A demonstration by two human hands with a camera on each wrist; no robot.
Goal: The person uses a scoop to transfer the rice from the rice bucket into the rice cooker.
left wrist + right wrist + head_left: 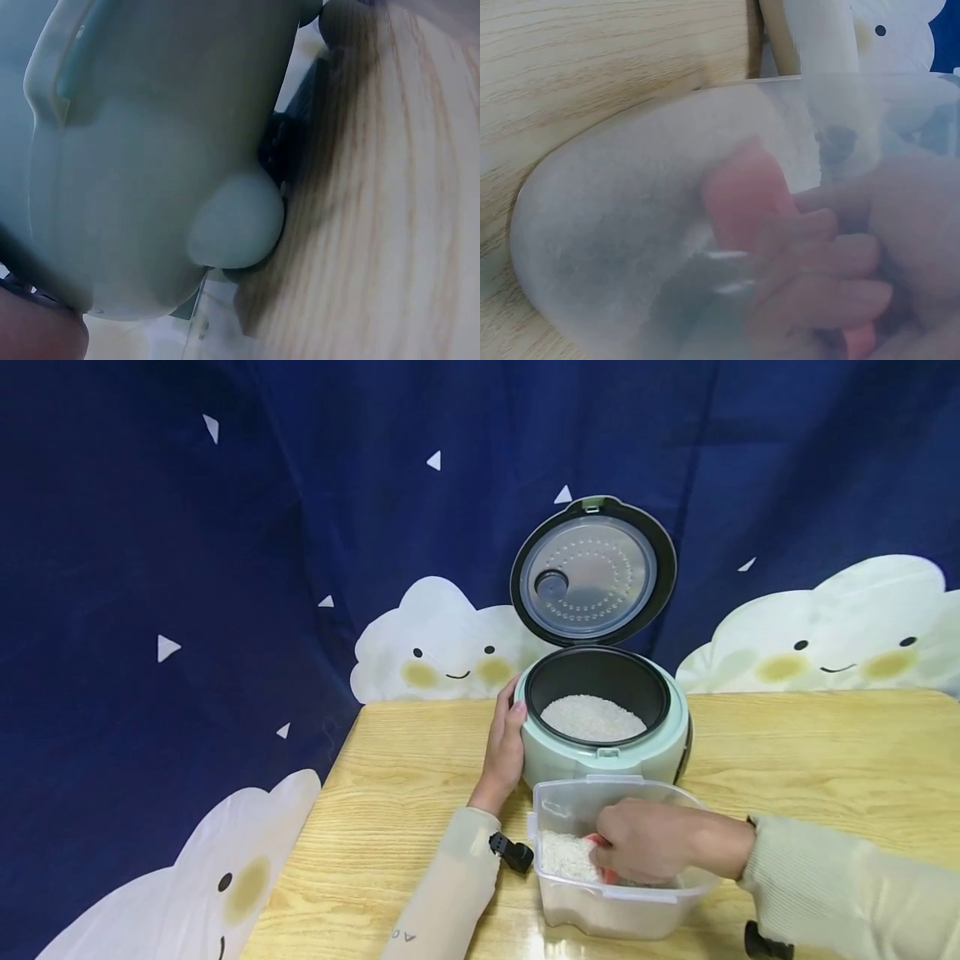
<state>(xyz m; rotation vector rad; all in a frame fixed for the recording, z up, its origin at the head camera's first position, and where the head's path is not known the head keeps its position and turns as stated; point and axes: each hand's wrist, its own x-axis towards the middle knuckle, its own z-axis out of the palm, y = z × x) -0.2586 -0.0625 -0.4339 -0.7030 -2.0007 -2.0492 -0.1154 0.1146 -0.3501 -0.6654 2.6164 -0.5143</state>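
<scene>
The red plastic scoop [746, 191] sits inside a translucent plastic bin [600, 910], its handle gripped by the curled fingers of the right hand [648, 841]. Seen through the bin wall, its broad end points outward past the fingers, with a bit of handle showing on their other side, so its long axis crosses the grip slantwise. White rice [566, 857] lies left of those fingers, reaching the bin's left wall; the bin's rim surrounds the hand, with its near edge just in front of the fingers. Beyond them, just past the bin's far rim, stands a pale mint rice cooker [555, 752], its black inner pot [592, 672] open upward and holding white rice grains [592, 718], its round lid [592, 572] raised behind. The left hand [506, 739] rests against the cooker's left side, fingers extended along the curve; leftward of them runs a wood-grain tabletop [412, 768].
</scene>
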